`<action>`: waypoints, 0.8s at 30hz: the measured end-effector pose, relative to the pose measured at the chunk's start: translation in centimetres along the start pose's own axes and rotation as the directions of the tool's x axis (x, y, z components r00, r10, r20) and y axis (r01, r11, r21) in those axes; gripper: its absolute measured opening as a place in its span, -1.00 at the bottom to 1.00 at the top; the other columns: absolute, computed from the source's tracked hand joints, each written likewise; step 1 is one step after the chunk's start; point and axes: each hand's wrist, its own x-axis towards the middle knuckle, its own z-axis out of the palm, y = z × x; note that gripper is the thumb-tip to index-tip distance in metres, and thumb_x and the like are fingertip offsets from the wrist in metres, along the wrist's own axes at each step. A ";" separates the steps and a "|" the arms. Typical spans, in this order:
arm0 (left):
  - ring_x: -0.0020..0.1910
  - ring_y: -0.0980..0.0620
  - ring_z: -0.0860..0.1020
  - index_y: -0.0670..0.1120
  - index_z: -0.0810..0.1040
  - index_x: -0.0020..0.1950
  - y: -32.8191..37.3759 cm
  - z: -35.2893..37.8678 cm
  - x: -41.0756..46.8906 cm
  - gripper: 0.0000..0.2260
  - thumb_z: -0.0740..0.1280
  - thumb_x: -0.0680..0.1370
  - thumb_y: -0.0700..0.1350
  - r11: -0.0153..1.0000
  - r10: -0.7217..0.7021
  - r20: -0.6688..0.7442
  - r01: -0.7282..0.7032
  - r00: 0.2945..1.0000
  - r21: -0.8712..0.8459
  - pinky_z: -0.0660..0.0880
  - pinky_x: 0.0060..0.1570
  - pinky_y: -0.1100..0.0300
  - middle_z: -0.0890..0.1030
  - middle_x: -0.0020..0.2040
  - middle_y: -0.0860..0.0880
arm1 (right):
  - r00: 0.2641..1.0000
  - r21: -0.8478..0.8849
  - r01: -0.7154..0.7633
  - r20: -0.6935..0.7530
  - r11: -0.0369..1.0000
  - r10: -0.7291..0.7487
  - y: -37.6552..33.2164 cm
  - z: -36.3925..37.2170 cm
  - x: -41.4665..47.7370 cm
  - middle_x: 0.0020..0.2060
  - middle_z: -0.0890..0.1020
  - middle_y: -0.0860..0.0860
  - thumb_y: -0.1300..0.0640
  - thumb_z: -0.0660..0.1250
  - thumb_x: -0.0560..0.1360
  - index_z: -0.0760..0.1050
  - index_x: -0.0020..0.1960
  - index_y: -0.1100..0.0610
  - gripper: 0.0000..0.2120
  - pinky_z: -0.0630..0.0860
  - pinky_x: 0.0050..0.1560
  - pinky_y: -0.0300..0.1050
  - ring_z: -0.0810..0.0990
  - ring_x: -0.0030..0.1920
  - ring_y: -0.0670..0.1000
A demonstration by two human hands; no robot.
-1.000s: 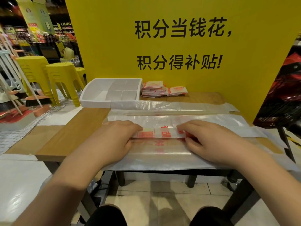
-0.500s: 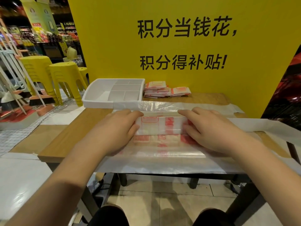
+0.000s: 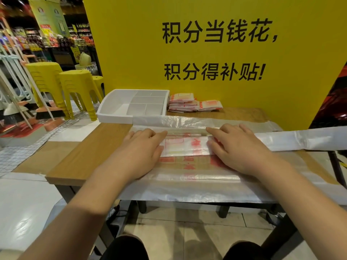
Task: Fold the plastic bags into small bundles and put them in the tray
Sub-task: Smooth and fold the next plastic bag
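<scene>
Translucent bag (image 3: 185, 147), red print; white tray (image 3: 114, 117); yellow board (image 3: 131, 53), black lettering.

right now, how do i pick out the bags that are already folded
Look at the foot of the yellow sign, on the far edge of the wooden table. Just right of the white divided tray sits a stack of folded bundles, the only compact red-printed squares; the other bags lie spread out flat.

A supermarket floor is seen: stocked shelves of bottles and packets (image 3: 50, 37) are lined up at the back, yellow plastic stools (image 3: 62, 89) are stacked for sale, and a yellow promotional board (image 3: 216, 53) is printed with Chinese slogans.
</scene>
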 end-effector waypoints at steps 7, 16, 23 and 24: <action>0.54 0.04 0.14 0.13 0.18 0.59 2.5 0.2 -1.2 -0.58 0.04 0.71 0.01 0.991 0.103 -0.053 -0.107 0.993 -0.082 -0.07 0.56 0.01 0.22 0.57 0.07 | 0.998 0.131 0.063 0.016 0.989 -0.066 -0.5 0.4 -0.5 0.52 0.31 -0.06 -0.02 0.09 0.68 0.28 0.54 -0.03 -0.57 0.23 0.45 -0.08 0.28 0.49 0.01; 0.60 0.07 -0.21 0.20 -0.15 0.62 5.6 2.0 -1.7 -0.44 -0.21 0.62 0.29 0.989 0.071 0.132 -0.052 0.989 -0.138 -0.23 0.56 -0.01 -0.18 0.63 0.12 | 0.981 0.206 0.058 0.169 0.977 -0.094 -3.2 1.5 -1.5 0.62 -0.07 -0.12 -0.17 -0.12 0.69 -0.07 0.63 -0.09 -0.46 -0.21 0.57 -0.10 -0.15 0.60 -0.12; 0.56 0.00 -0.36 0.48 -0.28 0.47 1.6 1.7 -3.2 -0.34 -0.45 0.35 0.50 0.993 -0.034 0.183 0.053 0.982 -0.102 -0.32 0.54 -0.01 -0.38 0.56 0.14 | 0.958 0.168 -0.134 0.273 0.977 0.085 4.7 0.3 -4.1 0.59 -0.21 -0.18 -0.35 -0.26 0.56 -0.17 0.57 -0.30 -0.41 -0.26 0.54 -0.15 -0.25 0.57 -0.17; 0.57 0.00 -0.35 0.48 -0.29 0.46 0.9 1.6 -3.5 -0.32 -0.46 0.32 0.50 0.993 -0.060 0.184 0.077 0.981 -0.085 -0.33 0.53 0.00 -0.38 0.56 0.12 | 0.949 0.142 -0.191 0.279 0.971 0.146 6.3 0.2 -4.4 0.59 -0.22 -0.14 -0.36 -0.26 0.55 -0.18 0.58 -0.29 -0.39 -0.26 0.54 -0.14 -0.26 0.57 -0.15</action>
